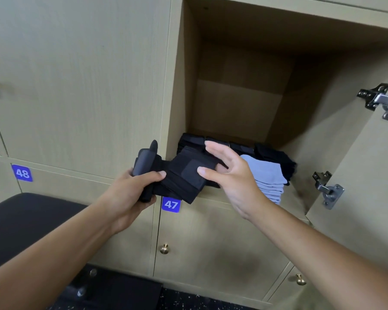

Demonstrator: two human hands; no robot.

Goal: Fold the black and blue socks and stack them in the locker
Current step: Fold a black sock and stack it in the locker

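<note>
My left hand (136,190) grips a bundle of black socks (177,177) just in front of the open locker (240,104), its fingers and thumb curled round the left end. My right hand (229,173) is open with straight fingers beside the bundle's right end; its thumb touches the black fabric. Inside the locker, a row of folded black socks (271,155) lies along the floor. A stack of folded light blue socks (267,177) sits at the front right of the locker floor, just right of my right hand.
The locker door (367,153) stands open at the right on two metal hinges (379,100). Closed locker doors with brass knobs surround the opening, labelled 47 (171,204) and 48 (22,173). A black padded bench (27,224) is at the lower left.
</note>
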